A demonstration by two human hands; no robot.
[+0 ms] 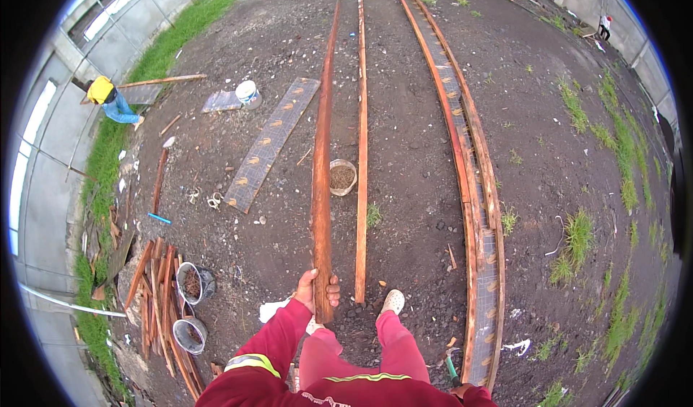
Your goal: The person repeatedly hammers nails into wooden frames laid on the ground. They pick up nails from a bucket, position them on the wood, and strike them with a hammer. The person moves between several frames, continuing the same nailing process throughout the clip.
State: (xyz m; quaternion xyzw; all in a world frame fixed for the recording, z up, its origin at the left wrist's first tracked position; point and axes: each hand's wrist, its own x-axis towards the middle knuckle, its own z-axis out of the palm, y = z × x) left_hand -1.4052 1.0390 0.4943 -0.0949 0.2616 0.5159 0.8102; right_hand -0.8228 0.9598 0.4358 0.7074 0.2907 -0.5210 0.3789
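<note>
My left hand [316, 291] is wrapped round the near end of a long reddish-brown wooden plank [322, 190]. The plank stretches away from me, close to a second, thinner wooden strip [362, 133] lying on the ground to its right. At the lower edge, partly cut off by my sleeve, my right hand [460, 390] appears closed on a slim green object [451, 366], whose kind I cannot make out. Beside that hand runs a long form of wooden boards [469, 212] with patterned dark panels [487, 263] between them.
Buckets of small brown pieces [190, 284] stand by a pile of wood strips [155, 299] at left. A tub of brown material [342, 177], a patterned panel [274, 143] and a white bucket [247, 94] are ahead. A person in yellow [108, 98] bends near the left wall; another person [605, 27] is far right.
</note>
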